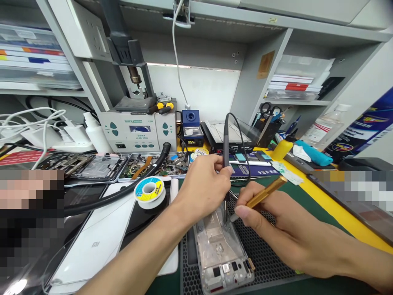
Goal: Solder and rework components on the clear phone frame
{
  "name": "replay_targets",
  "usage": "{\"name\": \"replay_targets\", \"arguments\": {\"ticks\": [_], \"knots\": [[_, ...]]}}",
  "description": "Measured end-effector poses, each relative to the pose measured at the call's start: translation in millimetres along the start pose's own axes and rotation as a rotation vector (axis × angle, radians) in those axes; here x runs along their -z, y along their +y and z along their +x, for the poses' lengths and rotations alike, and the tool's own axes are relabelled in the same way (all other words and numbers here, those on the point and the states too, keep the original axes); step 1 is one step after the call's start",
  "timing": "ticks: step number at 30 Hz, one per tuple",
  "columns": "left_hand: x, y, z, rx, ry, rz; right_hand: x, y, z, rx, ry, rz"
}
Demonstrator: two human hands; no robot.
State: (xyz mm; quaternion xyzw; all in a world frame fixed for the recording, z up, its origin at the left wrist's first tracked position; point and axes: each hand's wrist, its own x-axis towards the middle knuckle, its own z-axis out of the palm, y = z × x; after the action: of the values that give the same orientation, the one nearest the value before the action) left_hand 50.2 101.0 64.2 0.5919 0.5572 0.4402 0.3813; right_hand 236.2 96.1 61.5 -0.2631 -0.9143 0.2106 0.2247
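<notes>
Black holder (263, 133) contains scissors (269, 109) while left hand (206, 180) grips corded tool (226, 143), right hand (278, 229) gold tool (267, 192).

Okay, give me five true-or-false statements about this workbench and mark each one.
1. The right hand holds a gold-handled tool. True.
2. The left hand is empty. False: it holds a corded dark-handled tool.
3. The phone chassis lies on a black honeycomb-patterned mat. True.
4. The labelled spool lies right of the chassis. False: the labelled spool lies left of it.
5. A yellow bottle stands beyond the right hand. True.
</notes>
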Motion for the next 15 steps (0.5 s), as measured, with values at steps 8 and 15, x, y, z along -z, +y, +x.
{"name": "replay_targets", "arguments": {"ticks": [8, 15], "knots": [[-1.5, 1.3, 0.7, -0.014, 0.004, 0.007, 0.2, 0.7, -0.2, 0.016, -0.004, -0.046], [-3.1, -3.3, 1.1, -0.055, -0.001, 0.0, -0.9, 2.5, 2.1, 0.024, -0.038, -0.049]]}}
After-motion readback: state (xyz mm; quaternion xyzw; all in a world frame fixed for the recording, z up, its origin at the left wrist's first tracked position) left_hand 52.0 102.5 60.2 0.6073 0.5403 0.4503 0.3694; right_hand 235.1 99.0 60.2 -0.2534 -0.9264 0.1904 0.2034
